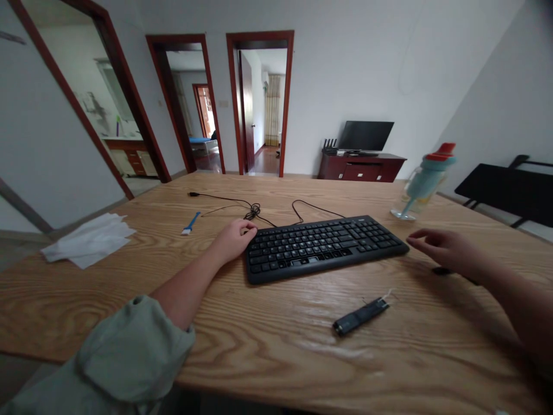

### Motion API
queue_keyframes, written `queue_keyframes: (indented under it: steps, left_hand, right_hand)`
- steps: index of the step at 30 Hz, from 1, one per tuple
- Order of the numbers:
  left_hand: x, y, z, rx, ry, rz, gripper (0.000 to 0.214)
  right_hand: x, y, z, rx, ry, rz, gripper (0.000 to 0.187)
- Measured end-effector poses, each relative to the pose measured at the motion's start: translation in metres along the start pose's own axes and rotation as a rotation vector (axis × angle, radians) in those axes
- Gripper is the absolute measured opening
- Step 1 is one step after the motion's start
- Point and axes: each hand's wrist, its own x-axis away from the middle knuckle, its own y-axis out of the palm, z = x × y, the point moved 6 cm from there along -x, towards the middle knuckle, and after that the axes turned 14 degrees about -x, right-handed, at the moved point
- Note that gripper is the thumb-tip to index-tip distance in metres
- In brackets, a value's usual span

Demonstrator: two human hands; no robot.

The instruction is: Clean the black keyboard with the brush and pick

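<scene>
A black keyboard lies across the middle of the wooden table, its black cable coiled behind it. My left hand rests at the keyboard's left end, fingers curled against the corner. My right hand hovers just off the right end, fingers loosely spread and holding nothing. A small dark object lies partly hidden under that hand.
A small black device lies near the front edge. A blue brush and white tissues sit at the left. A teal bottle with a red cap stands at the back right. Doorways and a TV cabinet stand beyond.
</scene>
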Motion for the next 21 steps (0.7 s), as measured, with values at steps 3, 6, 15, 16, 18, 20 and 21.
queue_keyframes:
  steps: [3, 6, 15, 16, 18, 20, 21]
  left_hand:
    - [0.005, -0.004, 0.003, -0.013, 0.053, 0.013, 0.036]
    - [0.007, -0.005, 0.007, -0.057, 0.074, 0.009, 0.037]
    - [-0.007, 0.012, 0.019, -0.155, -0.06, 0.075, 0.035]
    - [-0.009, 0.014, 0.022, -0.179, -0.072, 0.091, 0.035]
    - [-0.014, 0.019, 0.028, -0.216, -0.114, 0.105, 0.037]
    - [-0.019, 0.025, 0.035, -0.229, -0.163, 0.099, 0.04]
    - [-0.022, 0.028, 0.039, -0.23, -0.172, 0.091, 0.042]
  right_hand:
    - [0.005, 0.002, 0.007, -0.01, 0.095, -0.141, 0.048]
    - [0.008, -0.008, 0.019, 0.089, 0.07, -0.137, 0.039]
    - [0.02, -0.009, 0.02, 0.191, 0.124, -0.33, 0.037]
    - [0.021, -0.009, 0.016, 0.187, 0.137, -0.32, 0.038]
    - [0.023, -0.011, 0.009, 0.14, 0.155, -0.274, 0.043]
    - [0.023, -0.011, 0.003, 0.029, 0.093, -0.263, 0.042]
    - [0.022, -0.011, 0.003, -0.016, 0.049, -0.269, 0.041]
